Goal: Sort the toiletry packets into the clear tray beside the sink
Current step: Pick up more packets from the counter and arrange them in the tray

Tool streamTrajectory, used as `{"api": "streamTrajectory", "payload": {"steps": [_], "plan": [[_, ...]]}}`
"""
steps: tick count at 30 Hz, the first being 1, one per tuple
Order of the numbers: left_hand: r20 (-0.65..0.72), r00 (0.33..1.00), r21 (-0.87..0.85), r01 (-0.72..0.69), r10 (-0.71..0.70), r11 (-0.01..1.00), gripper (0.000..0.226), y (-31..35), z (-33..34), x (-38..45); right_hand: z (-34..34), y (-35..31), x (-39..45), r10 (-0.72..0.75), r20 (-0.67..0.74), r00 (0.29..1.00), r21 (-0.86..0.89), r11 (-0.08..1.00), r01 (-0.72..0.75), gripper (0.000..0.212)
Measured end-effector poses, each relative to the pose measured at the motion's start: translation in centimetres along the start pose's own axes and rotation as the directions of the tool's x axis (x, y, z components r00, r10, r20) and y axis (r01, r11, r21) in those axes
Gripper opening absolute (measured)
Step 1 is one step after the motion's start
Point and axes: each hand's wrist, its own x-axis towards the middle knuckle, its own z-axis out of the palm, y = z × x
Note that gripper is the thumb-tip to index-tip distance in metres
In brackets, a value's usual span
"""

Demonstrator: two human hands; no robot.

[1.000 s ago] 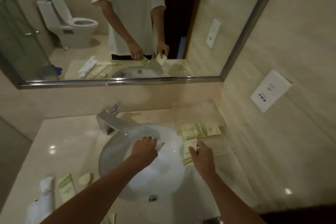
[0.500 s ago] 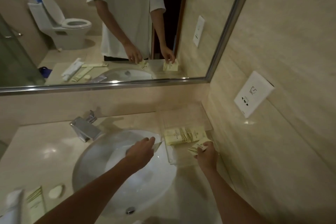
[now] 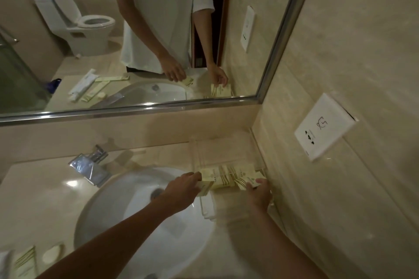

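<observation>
Both hands at the clear tray, each on a pale packet.

Spare packets (image 3: 26,261) lie at 8 o'clock of the sink (image 3: 145,217) on the worktop (image 3: 40,192). The left hand (image 3: 181,190) has its fingers (image 3: 192,176) curled, pinching a packet (image 3: 205,188) at the tray's (image 3: 205,209) left wall. A row of packets (image 3: 229,174) lies inside the tray, at 3 o'clock of the sink. The right hand (image 3: 259,195) pinches the rightmost packet (image 3: 246,181), fingers nearly closed, resting in the tray.
</observation>
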Motion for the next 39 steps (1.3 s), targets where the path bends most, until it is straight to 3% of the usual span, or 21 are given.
{"api": "streamTrajectory", "payload": {"steps": [5, 10, 20, 24, 28, 33, 36, 39], "plan": [[-0.014, 0.999, -0.08, -0.03, 0.029, 0.996, 0.019, 0.2, 0.5, 1.9, 1.7, 0.2, 0.6, 0.042, 0.037, 0.998, 0.043, 0.998, -0.044, 0.029], [0.018, 0.997, -0.294, -0.063, 0.072, 0.954, 0.024, 0.2, 1.3, 3.4, 2.7, 0.4, 1.4, 0.053, 0.06, 0.997, 0.058, 0.997, -0.056, 0.029], [-0.006, 0.997, -0.466, 0.063, -0.075, 0.883, 0.023, 0.4, 3.4, 4.6, 2.3, 0.3, 2.1, 0.016, 0.206, 0.978, -0.06, 0.998, -0.004, 0.027], [0.063, 0.987, -0.615, 0.157, -0.15, 0.773, 0.025, 1.1, 4.2, 4.8, 1.7, 0.5, 2.5, 0.007, 0.258, 0.966, -0.163, 0.986, 0.036, 0.025], [0.1, 0.973, -0.661, 0.221, -0.208, 0.717, 0.032, 1.9, 5.4, 5.5, 0.7, 0.5, 3.0, -0.023, 0.245, 0.969, -0.233, 0.969, 0.082, 0.018], [0.181, 0.942, -0.767, 0.315, -0.283, 0.56, 0.031, 3.9, 6.8, 6.7, -1.8, -0.3, 3.2, -0.093, 0.194, 0.977, -0.324, 0.934, 0.153, 0.012], [0.253, 0.925, -0.817, 0.362, -0.284, 0.449, 0.023, 5.6, 7.8, 7.5, -3.2, -0.1, 3.2, -0.123, 0.208, 0.97, -0.4, 0.895, 0.199, 0.009], [0.367, 0.874, -0.854, 0.452, -0.318, 0.258, 0.034, 7.5, 8.2, 8.4, -4.1, 0.7, 3.6, -0.128, 0.258, 0.957, -0.522, 0.815, 0.25, 0.013]]}}
